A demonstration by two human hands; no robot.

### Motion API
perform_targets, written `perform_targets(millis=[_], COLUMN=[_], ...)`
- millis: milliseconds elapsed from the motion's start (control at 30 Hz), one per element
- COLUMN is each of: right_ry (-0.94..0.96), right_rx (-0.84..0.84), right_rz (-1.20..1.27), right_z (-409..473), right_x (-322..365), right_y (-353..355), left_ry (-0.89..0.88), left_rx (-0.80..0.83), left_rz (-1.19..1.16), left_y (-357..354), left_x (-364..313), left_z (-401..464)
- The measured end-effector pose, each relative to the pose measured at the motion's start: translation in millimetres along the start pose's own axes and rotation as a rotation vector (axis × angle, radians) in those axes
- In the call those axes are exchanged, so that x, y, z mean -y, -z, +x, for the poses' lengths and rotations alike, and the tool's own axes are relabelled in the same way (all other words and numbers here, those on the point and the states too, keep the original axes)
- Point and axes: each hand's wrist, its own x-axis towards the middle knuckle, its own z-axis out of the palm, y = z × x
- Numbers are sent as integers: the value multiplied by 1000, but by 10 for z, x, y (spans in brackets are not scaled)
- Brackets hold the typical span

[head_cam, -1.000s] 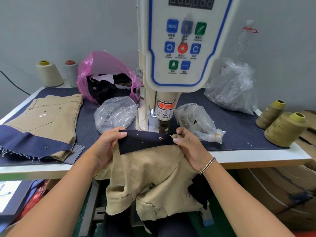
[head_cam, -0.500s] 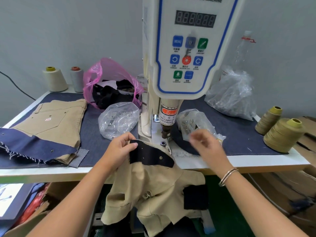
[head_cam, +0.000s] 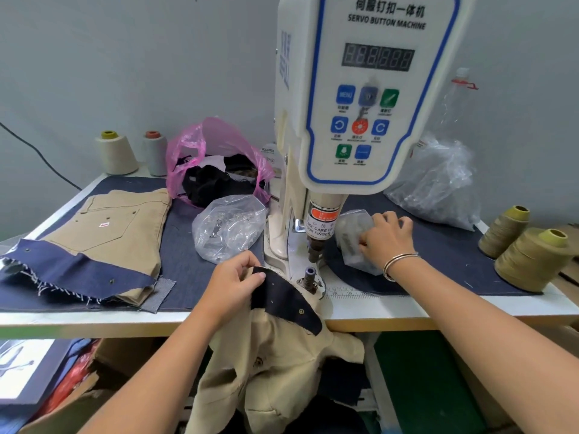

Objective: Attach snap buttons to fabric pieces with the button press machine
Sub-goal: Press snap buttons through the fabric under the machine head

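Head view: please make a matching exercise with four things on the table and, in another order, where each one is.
Things:
1. pink bag
2. two olive thread cones
3. folded khaki garment
4. left hand

Places:
A. right edge of the table
B. holding the dark fabric strip before the machine
C. left part of the table
D. at the back, left of the machine

Pairs: 1-D, 2-A, 3-C, 4-B

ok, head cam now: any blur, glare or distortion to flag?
Head view: wide-angle bowing bends the table edge; soft, even light, no hard shadows; mild glare on the clear plastic bags; right hand slightly smeared; machine panel text readable, the display digits fuzzy.
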Motion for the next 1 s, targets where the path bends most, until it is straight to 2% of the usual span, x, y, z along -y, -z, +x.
perform_targets(millis=[333, 600, 867, 1000], right_ry=[111, 165, 50, -9], right_rx=[57, 62, 123, -76], right_rz=[-230, -292, -35, 334], right_z=[28, -23, -22, -74], right_x=[144, 152, 40, -75], right_y=[101, 126, 185, 160], left_ry=[-30, -26, -9, -2], left_rx=[-48, -59, -71, -66], left_rz=[119, 140, 152, 150], left_y=[-34, -39, -47, -47], left_x=[29, 15, 9, 9], left_z=[20, 29, 47, 47])
